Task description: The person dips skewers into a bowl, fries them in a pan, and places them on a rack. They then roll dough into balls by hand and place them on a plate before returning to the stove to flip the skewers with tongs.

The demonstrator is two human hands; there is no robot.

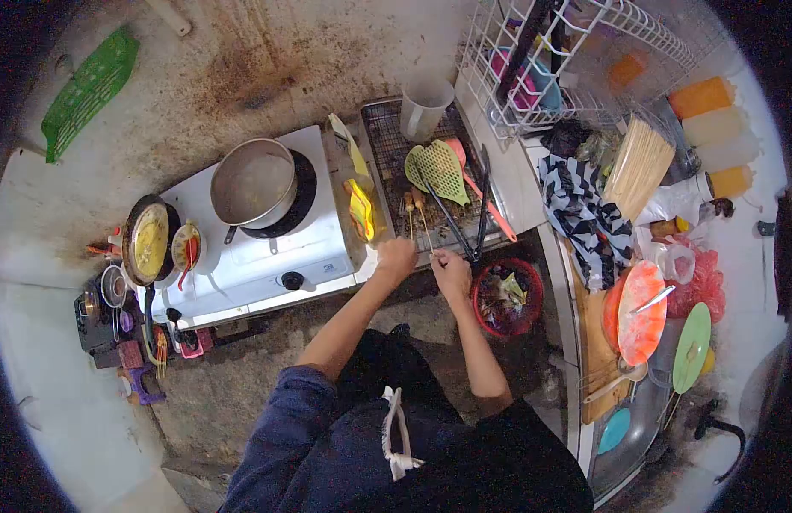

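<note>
My left hand (398,259) is closed at the front edge of a wire grill, on the lower end of a thin skewer (410,221). Just right of it, my right hand (452,275) pinches the end of a second skewer (425,224). Small browned pieces of food (417,198) sit on the far tips, over the grill rack (386,137). Beyond them lie a green perforated plastic fan (439,171), black-handled tongs (480,209) and a pink spoon (492,207). A clear pitcher (425,109) stands at the back of the grill. Left of my hands is a yellow packet (359,211).
Left, a white stove (306,252) carries a saucepan (253,184) and a frying pan (150,244). A red waste basket (507,297) sits below my right hand. At right are a wire dish rack (533,77), a checked cloth (584,222) and an orange bowl (642,312).
</note>
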